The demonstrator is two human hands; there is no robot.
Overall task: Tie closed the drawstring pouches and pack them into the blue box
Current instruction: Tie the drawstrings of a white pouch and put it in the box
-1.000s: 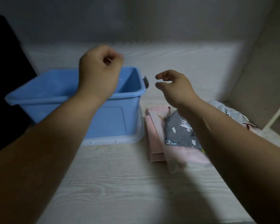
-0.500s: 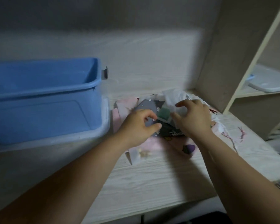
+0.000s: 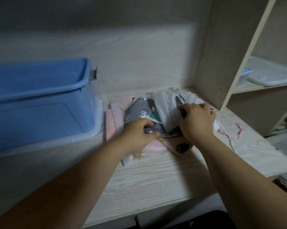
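Pale wood desk [image 3: 156, 176], dim light. Pouch pile [image 3: 118, 116] sits right under both hands, blue box [image 3: 40, 119] just to its left, so my left hand [image 3: 137, 136] is nearer it. Left pinches the grey unicorn pouch [image 3: 139, 111] btw thumb n fingers; right hand [image 3: 197, 123] has fingers curled into the white pouch [image 3: 167, 106]. Grey one's flat, crumpled, cord not visible.

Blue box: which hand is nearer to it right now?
Left. The left hand grips the grey pouch just right of the blue box; the right hand grips the white pouch farther right.
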